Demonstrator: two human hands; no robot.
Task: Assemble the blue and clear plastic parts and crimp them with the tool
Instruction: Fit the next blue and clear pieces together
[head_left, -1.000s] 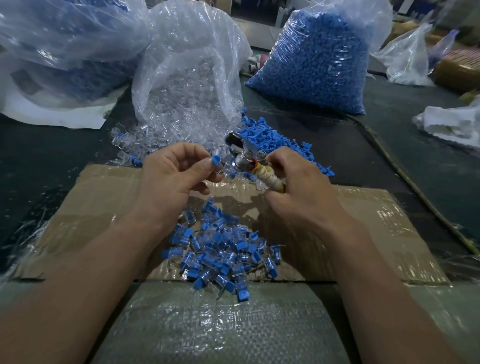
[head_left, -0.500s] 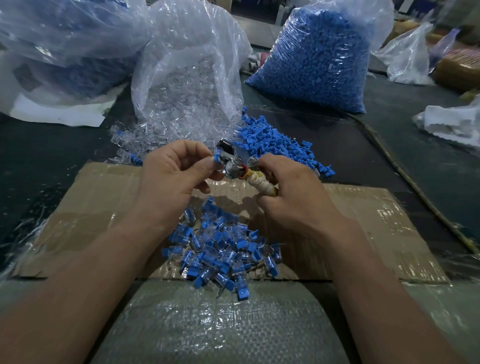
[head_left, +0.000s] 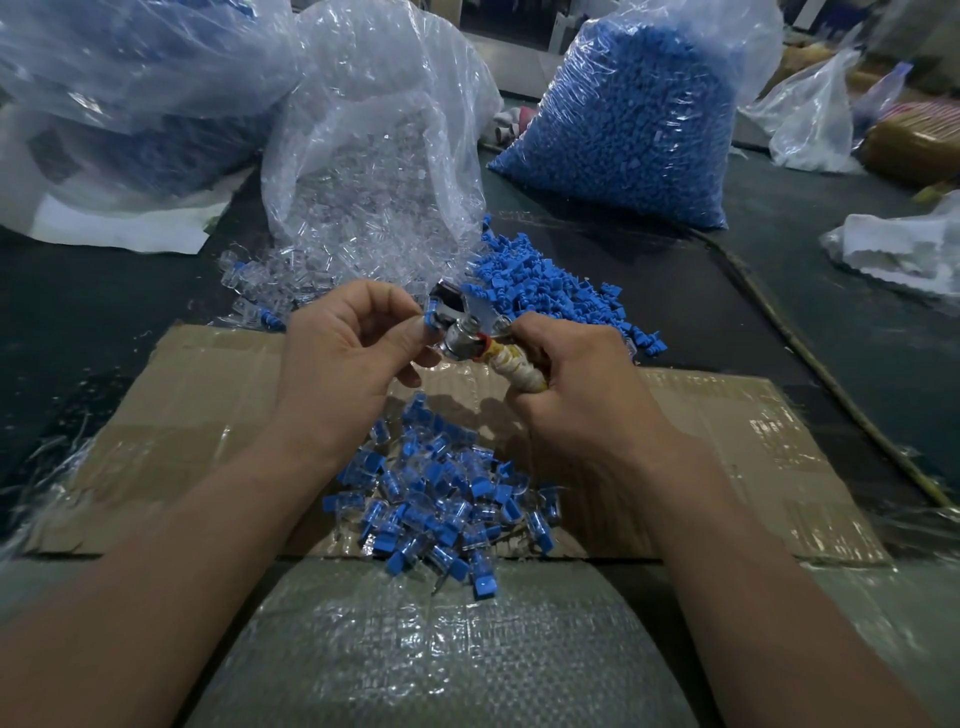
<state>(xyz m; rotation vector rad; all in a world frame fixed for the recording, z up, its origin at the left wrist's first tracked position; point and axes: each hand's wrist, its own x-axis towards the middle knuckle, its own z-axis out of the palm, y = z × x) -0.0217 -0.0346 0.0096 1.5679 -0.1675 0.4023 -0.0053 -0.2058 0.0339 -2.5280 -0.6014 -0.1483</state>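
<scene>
Now: the left hand (head_left: 343, 364) pinches a small blue part (head_left: 430, 318) between thumb and forefinger, right at the metal head of the tool (head_left: 467, 332). The right hand (head_left: 576, 384) has its fingers curled round the tool's wrapped handle. Below the fingers a heap of joined pieces (head_left: 441, 499) lies on cardboard (head_left: 208, 415); beyond them are loose blue parts (head_left: 540, 280) and a bag of clear parts (head_left: 374, 171).

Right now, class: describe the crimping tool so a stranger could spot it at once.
Start at the cardboard sheet. Above its far edge, the right hand grips the crimping tool. It alone is shiny metal, with a yellowish wrapped handle, among blue and clear plastic parts.
</scene>
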